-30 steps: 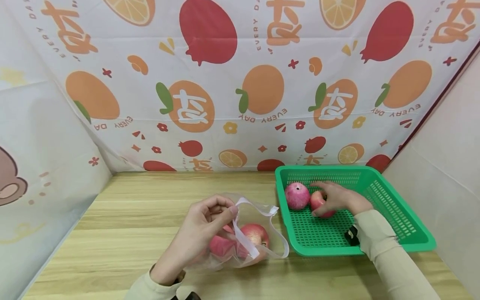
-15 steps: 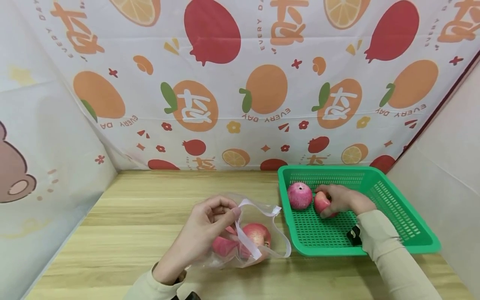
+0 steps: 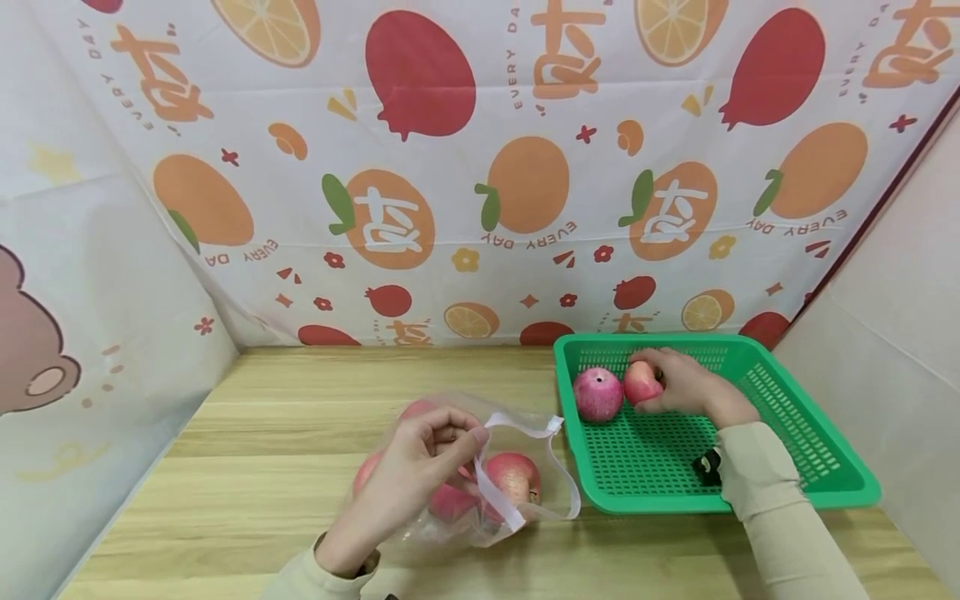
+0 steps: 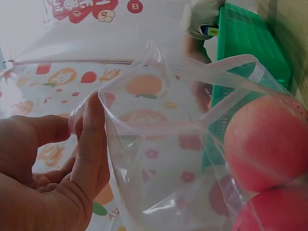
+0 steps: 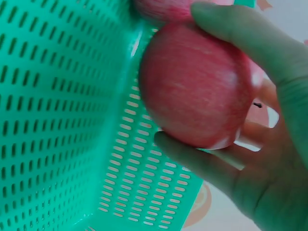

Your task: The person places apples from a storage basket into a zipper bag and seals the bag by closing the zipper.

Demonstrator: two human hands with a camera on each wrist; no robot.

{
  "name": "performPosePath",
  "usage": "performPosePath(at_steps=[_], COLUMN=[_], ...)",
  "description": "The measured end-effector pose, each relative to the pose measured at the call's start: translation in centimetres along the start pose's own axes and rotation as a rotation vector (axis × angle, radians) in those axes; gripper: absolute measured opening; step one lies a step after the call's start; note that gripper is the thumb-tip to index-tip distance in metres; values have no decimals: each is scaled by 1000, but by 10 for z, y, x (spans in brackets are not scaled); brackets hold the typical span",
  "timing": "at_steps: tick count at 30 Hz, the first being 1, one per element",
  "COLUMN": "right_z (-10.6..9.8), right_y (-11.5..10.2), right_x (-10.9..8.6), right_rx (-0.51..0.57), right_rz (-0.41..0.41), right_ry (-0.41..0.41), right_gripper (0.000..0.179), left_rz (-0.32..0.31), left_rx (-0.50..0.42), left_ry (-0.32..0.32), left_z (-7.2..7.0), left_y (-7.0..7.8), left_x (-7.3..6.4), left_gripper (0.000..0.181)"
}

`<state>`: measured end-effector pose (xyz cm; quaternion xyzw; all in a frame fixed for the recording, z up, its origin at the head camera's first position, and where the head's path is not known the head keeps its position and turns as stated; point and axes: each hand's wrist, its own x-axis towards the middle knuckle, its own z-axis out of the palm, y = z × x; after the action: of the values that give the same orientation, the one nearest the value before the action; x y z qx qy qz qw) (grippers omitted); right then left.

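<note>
My left hand (image 3: 420, 467) pinches the white-edged mouth of a clear plastic bag (image 4: 159, 168) between thumb and fingers. Several red apples lie inside the bag; one apple (image 3: 513, 477) shows near its opening, and another apple (image 4: 267, 139) sits low on the right in the left wrist view. Over the green basket (image 3: 637, 502), my right hand (image 3: 686, 385) grips a red apple (image 5: 197, 84), thumb on one side and fingers on the other. A pinkish pomegranate-like fruit or apple (image 3: 598, 395) rests in the basket just left of the held apple.
The bag and basket stand side by side on a wood-grain table (image 3: 285, 433). A fruit-printed cloth (image 3: 450, 208) hangs behind, and pale cloth walls (image 3: 900, 350) close in both sides.
My right hand has closed round the apple in the basket and raised it slightly toward the back. My left hand keeps its pinch on the bag; more apples show behind it.
</note>
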<state>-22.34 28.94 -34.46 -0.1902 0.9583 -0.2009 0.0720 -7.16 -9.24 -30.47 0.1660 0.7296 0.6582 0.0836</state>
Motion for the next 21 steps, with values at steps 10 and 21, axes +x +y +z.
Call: performPosePath(at_steps=[10,21], right_z=[-7,-10], right_y=[5,2], right_x=[-2,-3], right_rx=[42,76], right_rz=[-70,-157], right_ry=[226,479], right_gripper=[76,71], left_rz=[12,-8], left_rx=[49,29], left_ry=[23,15], left_z=[5,5], left_y=[-3,-6], left_x=[5,7], left_gripper=[23,26])
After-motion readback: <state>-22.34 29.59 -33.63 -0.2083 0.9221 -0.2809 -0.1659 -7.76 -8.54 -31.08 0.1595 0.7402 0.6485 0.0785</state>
